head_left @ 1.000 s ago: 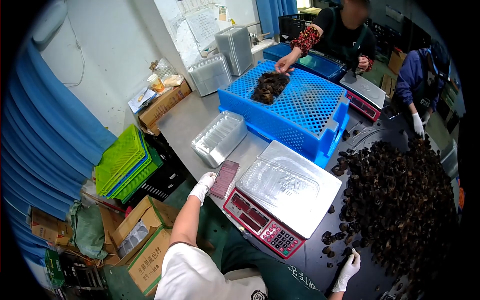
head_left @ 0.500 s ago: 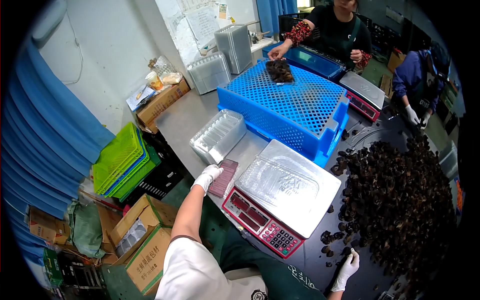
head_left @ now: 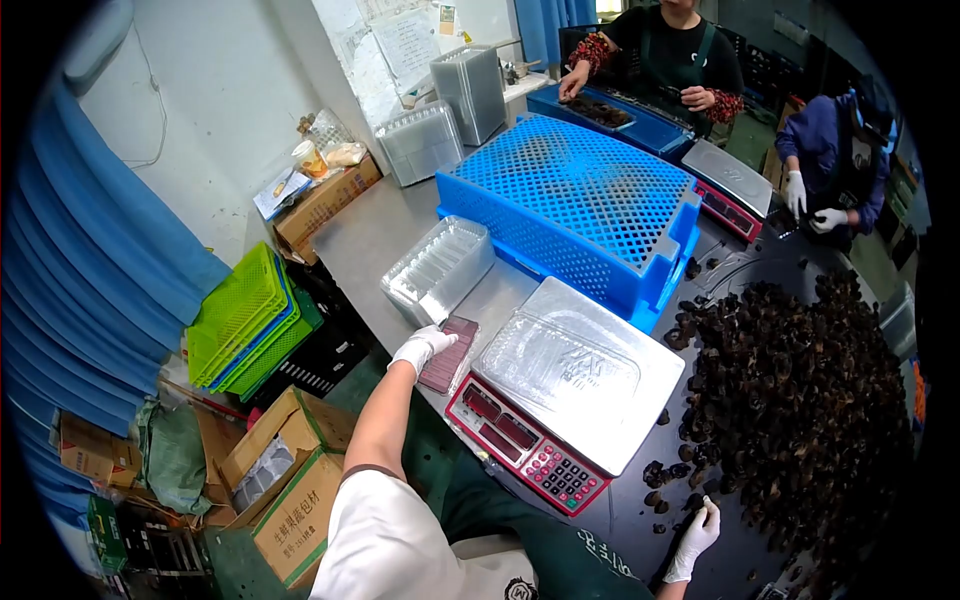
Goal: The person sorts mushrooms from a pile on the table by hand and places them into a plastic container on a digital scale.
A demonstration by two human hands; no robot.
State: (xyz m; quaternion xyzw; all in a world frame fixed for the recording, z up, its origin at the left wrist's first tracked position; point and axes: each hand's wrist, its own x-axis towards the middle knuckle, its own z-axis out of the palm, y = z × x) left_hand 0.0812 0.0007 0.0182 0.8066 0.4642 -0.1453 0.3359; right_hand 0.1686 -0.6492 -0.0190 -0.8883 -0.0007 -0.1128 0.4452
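My left hand [head_left: 424,348], in a white glove, rests on the upper left part of a stack of dark pink strips [head_left: 449,358]; its fingertips are too small to make out. Right of the stack is a red scale [head_left: 530,443] with a clear plastic tray [head_left: 568,368] lying on its silver plate. Behind my left hand stand nested clear trays [head_left: 436,270]. My right hand [head_left: 696,540], also gloved, is at the near edge of a big pile of dark mushrooms [head_left: 790,400], its fingers bent together near a dark piece.
An upturned blue crate [head_left: 570,190] stands mid-table. Behind it a co-worker's hand [head_left: 574,82] is at a filled tray [head_left: 600,112] on a blue crate. A second scale [head_left: 727,185] stands near another gloved co-worker [head_left: 820,160]. Cartons [head_left: 295,520] and green baskets [head_left: 235,318] are at left.
The co-worker's filled tray has moved from the upturned blue crate to the crate behind. My left hand has shifted from the stack's left edge onto its top. The other co-worker's hands have moved left and up.
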